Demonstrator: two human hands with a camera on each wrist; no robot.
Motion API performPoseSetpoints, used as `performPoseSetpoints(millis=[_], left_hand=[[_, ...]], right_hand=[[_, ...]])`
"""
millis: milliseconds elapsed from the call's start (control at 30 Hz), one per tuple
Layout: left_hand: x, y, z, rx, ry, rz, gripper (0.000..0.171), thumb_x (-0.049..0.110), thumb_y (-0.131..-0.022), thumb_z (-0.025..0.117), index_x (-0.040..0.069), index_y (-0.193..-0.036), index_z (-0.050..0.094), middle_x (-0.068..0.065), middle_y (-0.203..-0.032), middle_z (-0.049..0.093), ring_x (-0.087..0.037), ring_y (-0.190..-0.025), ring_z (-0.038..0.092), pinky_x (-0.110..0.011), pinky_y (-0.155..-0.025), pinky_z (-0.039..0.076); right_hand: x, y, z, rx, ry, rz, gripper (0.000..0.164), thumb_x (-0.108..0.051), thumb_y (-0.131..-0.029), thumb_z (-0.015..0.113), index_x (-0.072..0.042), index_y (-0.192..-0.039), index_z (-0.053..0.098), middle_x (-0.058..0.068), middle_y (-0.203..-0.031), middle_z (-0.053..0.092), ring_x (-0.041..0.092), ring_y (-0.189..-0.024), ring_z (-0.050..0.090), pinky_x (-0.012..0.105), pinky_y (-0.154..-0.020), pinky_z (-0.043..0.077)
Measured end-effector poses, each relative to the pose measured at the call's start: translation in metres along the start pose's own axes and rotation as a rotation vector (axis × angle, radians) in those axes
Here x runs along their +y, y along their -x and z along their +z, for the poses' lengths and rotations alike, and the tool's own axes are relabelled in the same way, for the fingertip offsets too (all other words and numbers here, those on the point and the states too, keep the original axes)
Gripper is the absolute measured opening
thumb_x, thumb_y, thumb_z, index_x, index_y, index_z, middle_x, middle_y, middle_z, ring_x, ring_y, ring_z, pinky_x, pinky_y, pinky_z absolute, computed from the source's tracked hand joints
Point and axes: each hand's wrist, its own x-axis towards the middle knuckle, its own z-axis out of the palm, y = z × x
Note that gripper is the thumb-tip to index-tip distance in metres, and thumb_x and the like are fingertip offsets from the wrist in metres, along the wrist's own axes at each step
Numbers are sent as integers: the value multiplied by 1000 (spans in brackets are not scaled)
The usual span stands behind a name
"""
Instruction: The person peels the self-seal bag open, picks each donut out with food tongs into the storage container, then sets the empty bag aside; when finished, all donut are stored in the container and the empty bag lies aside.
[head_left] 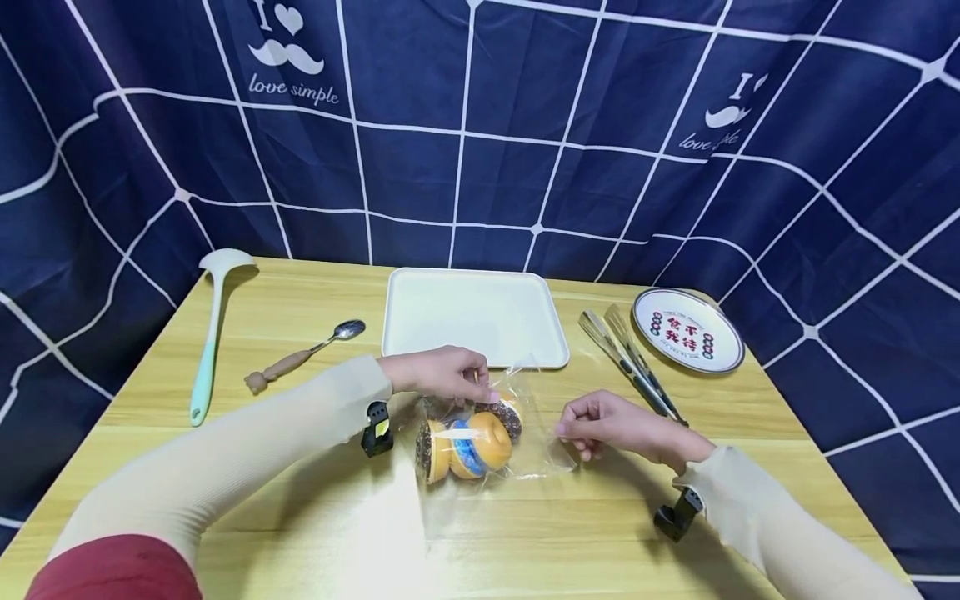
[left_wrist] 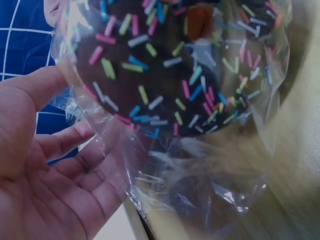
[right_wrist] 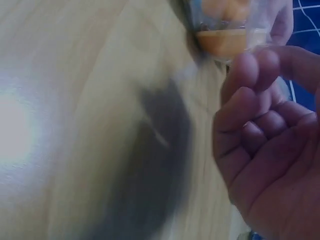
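A clear plastic bag (head_left: pixel 536 429) with several toy donuts inside is between my two hands over the table. Through the film show a blue-iced donut (head_left: pixel 467 448), a plain golden side and a chocolate donut with colored sprinkles (left_wrist: pixel 150 75). My left hand (head_left: pixel 442 373) holds the bag from above, thumb and fingertips at its upper part. In the left wrist view the film lies between thumb and fingers. At the bag's right edge, my right hand (head_left: pixel 611 423) pinches the film between thumb and forefinger, its other fingers curled.
Behind the bag lies a white tray (head_left: pixel 472 312). Metal tongs (head_left: pixel 630 358) and a printed plate (head_left: pixel 686 331) are at the right. To the left lie a spoon (head_left: pixel 300 358) and a ladle with a mint handle (head_left: pixel 210 342). A dark blue checked cloth (head_left: pixel 510 167) hangs around the table.
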Motion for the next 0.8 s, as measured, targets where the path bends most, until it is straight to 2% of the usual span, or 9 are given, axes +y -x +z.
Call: performPoseSetpoints(millis=[133, 200, 400, 567, 667, 800], left_hand=[[-2, 0, 1, 14, -22, 14, 31, 39, -101, 69, 8, -105, 66, -4, -93, 72, -11, -73, 69, -23, -73, 56], [-2, 1, 1, 18, -29, 14, 31, 39, -101, 68, 8, -105, 66, -4, -94, 73, -11, -73, 69, -24, -74, 56], [-1, 1, 1, 28, -59, 13, 32, 41, -101, 68, 10, -104, 66, -2, -94, 71, -9, -74, 65, -24, -77, 54], [1, 2, 0, 32, -51, 12, 31, 40, -101, 68, 9, -103, 66, -3, -94, 72, -10, -74, 67, -23, -77, 55], [2, 3, -1, 31, -45, 9, 30, 38, -100, 69, 8, -104, 66, -5, -95, 73, -10, -73, 68, -23, -76, 55], [4, 0, 2, 31, -44, 30, 30, 36, -100, 70, 7, -105, 66, -6, -97, 74, -10, -76, 69, -22, -78, 56]], right_hand=[[0, 1, 3, 22, -44, 16, 33, -27, -109, 55, 0, -91, 63, -7, -70, 63, 4, -62, 60, 19, -59, 49], [-2, 1, 5, 49, -32, 17, 35, -29, -109, 55, -2, -88, 63, -7, -69, 61, 5, -61, 58, 20, -60, 49], [-14, 4, 17, 124, 94, 5, 45, -27, -104, 64, 10, -81, 53, -7, -62, 48, 4, -56, 44, 20, -51, 37], [-23, 3, 27, 161, 139, -14, 40, -24, -100, 69, 9, -81, 58, -10, -59, 45, 2, -51, 37, 19, -46, 27], [-25, 4, 31, 153, 137, -31, 36, -19, -100, 68, 10, -82, 59, -11, -59, 45, 1, -51, 36, 18, -47, 28], [-22, 9, 31, 101, 92, -44, 30, -14, -101, 64, 12, -88, 60, -9, -64, 55, 1, -55, 45, 17, -51, 37]])
